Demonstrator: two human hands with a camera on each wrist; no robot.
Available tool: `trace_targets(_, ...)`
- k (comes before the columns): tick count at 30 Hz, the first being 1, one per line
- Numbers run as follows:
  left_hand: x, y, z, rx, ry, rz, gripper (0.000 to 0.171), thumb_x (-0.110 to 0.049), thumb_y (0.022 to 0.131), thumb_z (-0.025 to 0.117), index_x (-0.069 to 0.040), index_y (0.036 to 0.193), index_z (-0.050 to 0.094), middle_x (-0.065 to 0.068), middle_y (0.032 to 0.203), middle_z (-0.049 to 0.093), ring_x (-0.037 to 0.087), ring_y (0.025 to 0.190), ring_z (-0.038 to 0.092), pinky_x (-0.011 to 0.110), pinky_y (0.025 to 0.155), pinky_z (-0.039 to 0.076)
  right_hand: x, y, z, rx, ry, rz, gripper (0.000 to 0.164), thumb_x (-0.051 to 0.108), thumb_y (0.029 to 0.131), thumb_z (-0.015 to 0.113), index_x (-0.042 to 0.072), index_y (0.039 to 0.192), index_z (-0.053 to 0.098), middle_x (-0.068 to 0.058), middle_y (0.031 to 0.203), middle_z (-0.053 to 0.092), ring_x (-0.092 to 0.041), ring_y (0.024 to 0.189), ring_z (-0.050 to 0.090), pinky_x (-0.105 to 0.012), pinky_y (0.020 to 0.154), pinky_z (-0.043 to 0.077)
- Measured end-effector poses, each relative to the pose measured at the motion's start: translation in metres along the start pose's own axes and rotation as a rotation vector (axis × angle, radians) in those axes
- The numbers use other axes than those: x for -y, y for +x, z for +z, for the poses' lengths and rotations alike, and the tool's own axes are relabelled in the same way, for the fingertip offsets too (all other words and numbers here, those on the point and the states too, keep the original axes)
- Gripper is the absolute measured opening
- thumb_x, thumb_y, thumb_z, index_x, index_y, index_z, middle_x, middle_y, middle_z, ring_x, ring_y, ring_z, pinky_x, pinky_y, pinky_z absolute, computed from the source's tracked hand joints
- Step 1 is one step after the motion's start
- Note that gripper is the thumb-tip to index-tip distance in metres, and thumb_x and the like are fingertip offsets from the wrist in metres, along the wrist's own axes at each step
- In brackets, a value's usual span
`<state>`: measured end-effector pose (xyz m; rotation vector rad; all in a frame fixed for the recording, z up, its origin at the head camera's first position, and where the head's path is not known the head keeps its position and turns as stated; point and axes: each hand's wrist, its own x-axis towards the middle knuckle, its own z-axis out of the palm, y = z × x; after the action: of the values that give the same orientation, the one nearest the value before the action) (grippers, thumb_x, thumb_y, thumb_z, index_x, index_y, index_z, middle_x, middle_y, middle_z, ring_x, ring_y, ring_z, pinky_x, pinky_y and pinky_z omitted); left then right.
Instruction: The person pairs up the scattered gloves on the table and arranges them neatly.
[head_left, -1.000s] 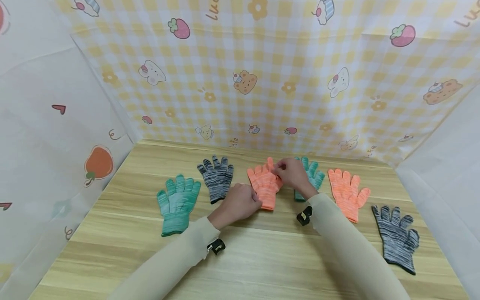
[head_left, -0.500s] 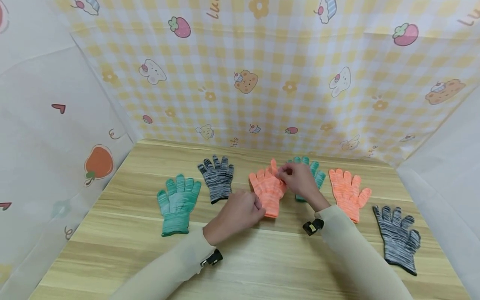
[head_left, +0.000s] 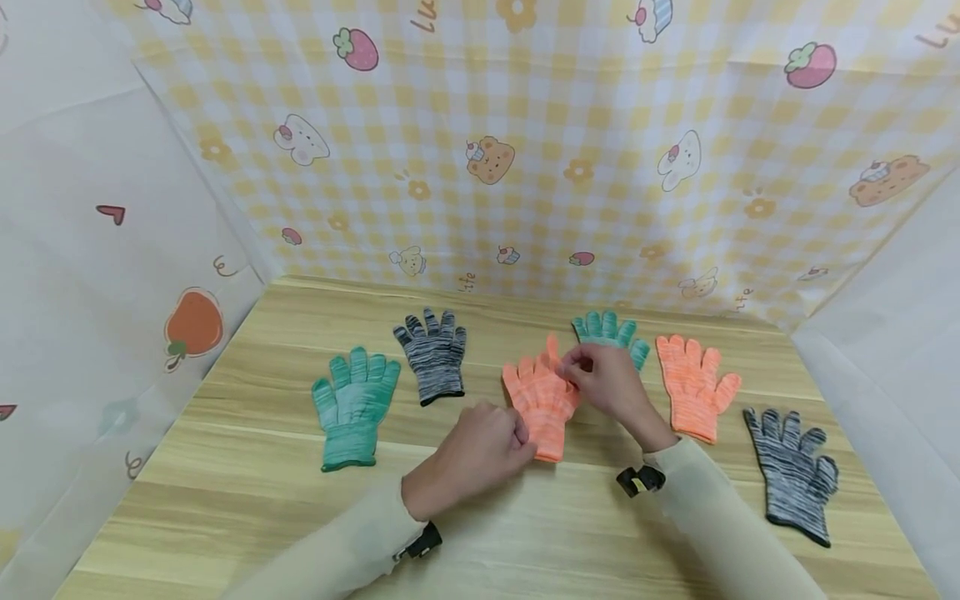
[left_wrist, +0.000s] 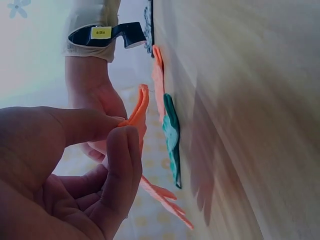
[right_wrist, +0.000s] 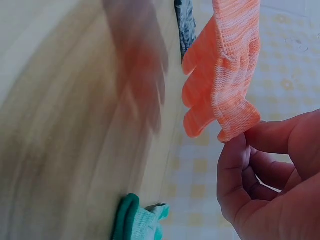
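From the head, our left hand [head_left: 483,442] and right hand [head_left: 606,382] hold an orange glove [head_left: 542,400] over the tabletop [head_left: 525,533], before the back edge [head_left: 510,299]. Left wrist: we pinch its cuff rim [left_wrist: 142,94]. Right wrist: we pinch one glove finger [right_wrist: 243,121], open air beneath.

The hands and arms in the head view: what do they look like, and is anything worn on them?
The left hand and right hand are a person's, both bare. Long, plain, pale cream sleeves reach toward the wrists. Each wrist bears a small black device; the right one has a yellow label with dark characters too blurred to read surely.
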<state>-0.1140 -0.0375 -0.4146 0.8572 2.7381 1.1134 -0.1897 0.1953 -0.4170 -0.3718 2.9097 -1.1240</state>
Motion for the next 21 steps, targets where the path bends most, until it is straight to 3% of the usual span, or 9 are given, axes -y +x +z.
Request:
trace_targets(10,-0.001,-0.009,0.008,0.021,0.059,0.009,0.022,-0.006,0.092,0.082,-0.011,0.073,0.071,-0.007,0.063,0.061,-0.002,0.056,0.051,0.018,0.057,0.048,-0.005,-0.012,0.009,0.018,0.006,-0.012,0.012,0.013,0.106,0.075,0.008,0.097,0.079,0.002,0.08,0.072,-0.015,0.061,0.06,-0.032,0.056,0.048)
trace_targets(18,0.001,-0.014,0.015,0.056,0.054,-0.019,0.042,-0.008,0.094,0.08,-0.019,0.061,0.057,-0.016,0.053,0.039,-0.003,0.051,0.037,0.018,0.049,0.036,-0.01,-0.018,0.017,0.029,0.001,-0.011,0.011,0.013,0.104,0.077,0.007,0.095,0.079,0.002,0.078,0.072,-0.012,0.059,0.056,-0.029,0.053,0.046)
trace_targets(21,0.003,-0.016,0.017,0.06,0.056,-0.028,0.044,-0.008,0.093,0.08,-0.021,0.06,0.054,-0.018,0.053,0.038,-0.004,0.05,0.036,0.017,0.048,0.034,-0.012,-0.019,0.02,0.04,-0.005,-0.013,0.011,0.012,0.104,0.077,0.006,0.096,0.079,0.002,0.076,0.071,-0.011,0.057,0.056,-0.029,0.053,0.045)
